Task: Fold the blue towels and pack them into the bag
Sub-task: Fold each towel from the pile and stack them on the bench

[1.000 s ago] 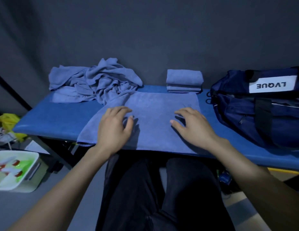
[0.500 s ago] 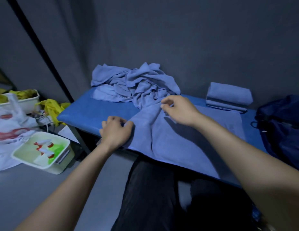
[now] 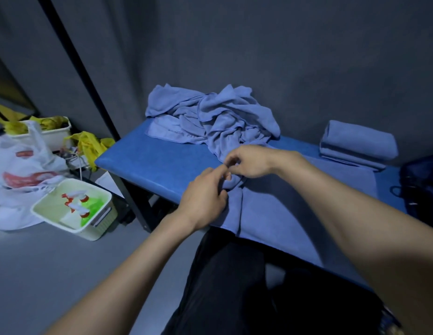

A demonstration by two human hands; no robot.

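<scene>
Your left hand [image 3: 202,195] and right hand [image 3: 249,161] are bare, with no rings or watch, and both forearms are uncovered up to the frame's edge. Below your hands, you wear plain black trousers [image 3: 237,281] over both legs.

No text can be read; the red print on the white plastic bag [image 3: 24,163] is too blurred.

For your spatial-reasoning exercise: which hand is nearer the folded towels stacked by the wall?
Right. The right hand lies closer to the folded towels; the left hand sits farther away, nearer the bench edge.
</scene>
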